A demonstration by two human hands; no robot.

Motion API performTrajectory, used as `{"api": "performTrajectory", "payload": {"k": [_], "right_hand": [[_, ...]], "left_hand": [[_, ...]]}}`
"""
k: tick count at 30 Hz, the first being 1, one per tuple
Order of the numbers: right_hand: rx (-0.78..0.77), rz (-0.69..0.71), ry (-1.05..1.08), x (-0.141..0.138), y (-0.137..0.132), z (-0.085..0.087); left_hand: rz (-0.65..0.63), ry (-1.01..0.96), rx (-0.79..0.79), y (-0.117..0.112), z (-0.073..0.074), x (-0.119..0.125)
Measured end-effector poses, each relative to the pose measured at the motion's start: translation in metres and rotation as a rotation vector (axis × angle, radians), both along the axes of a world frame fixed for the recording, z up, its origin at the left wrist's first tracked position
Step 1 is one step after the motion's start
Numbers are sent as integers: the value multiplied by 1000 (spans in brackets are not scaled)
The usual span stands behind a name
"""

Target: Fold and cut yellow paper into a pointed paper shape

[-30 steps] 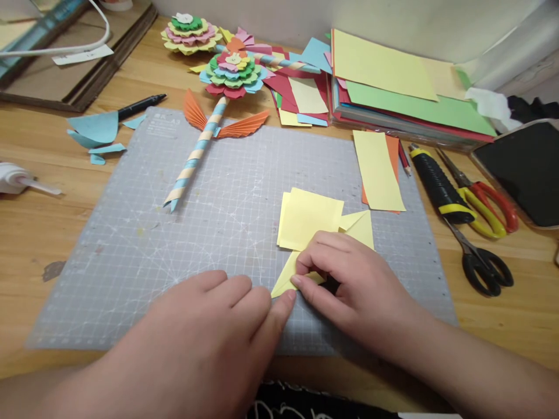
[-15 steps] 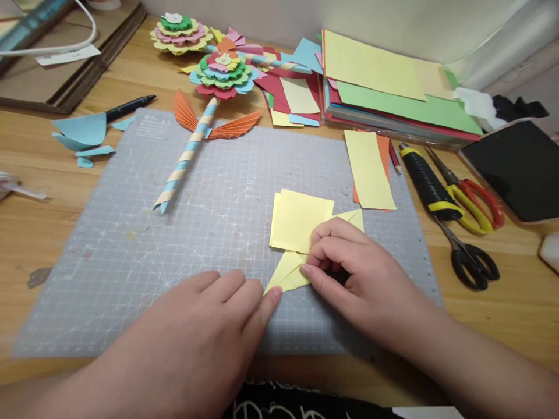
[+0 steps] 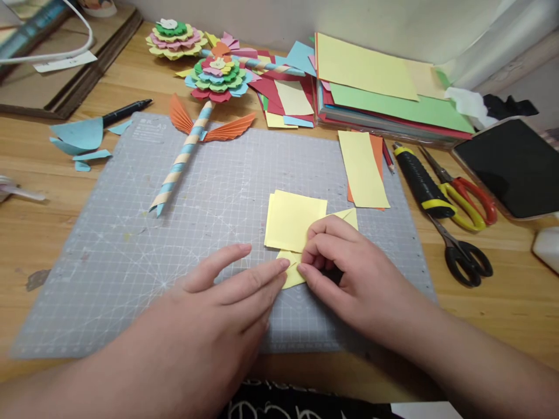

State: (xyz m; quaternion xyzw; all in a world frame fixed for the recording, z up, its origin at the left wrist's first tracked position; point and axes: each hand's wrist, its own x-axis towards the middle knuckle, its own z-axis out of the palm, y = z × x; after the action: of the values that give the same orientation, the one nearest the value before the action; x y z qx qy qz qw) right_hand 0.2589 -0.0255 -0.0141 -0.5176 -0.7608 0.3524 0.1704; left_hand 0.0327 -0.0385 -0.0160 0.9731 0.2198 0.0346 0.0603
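A small folded yellow paper (image 3: 292,274) lies on the grey cutting mat (image 3: 174,233). My right hand (image 3: 349,279) is closed, pinching this folded piece with thumb and fingers. My left hand (image 3: 218,314) lies flat with fingers stretched out, its fingertips pressing on the left part of the same piece. Just behind it rests a small stack of yellow paper squares (image 3: 294,220).
A paper flower (image 3: 216,75) with a striped stem lies across the mat's far left. Behind are a stack of coloured sheets (image 3: 384,87), a second paper flower (image 3: 171,35), blue scraps (image 3: 81,137) and a marker (image 3: 126,109). Right: yellow strip (image 3: 362,169), utility knife (image 3: 419,180), two scissors (image 3: 463,250), phone (image 3: 515,166).
My left hand has slid forward and to the right, its fingers now stretched over the folded yellow piece. The piece's pointed left tip is now covered. My right hand has barely moved.
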Motion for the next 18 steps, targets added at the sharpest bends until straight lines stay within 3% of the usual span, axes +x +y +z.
{"api": "performTrajectory", "payload": {"k": [8, 18], "right_hand": [[0, -8, 13, 2, -3, -3], [19, -11, -25, 5, -5, -3]], "left_hand": [[145, -320, -112, 9, -2, 13], [154, -260, -112, 13, -11, 9]]}}
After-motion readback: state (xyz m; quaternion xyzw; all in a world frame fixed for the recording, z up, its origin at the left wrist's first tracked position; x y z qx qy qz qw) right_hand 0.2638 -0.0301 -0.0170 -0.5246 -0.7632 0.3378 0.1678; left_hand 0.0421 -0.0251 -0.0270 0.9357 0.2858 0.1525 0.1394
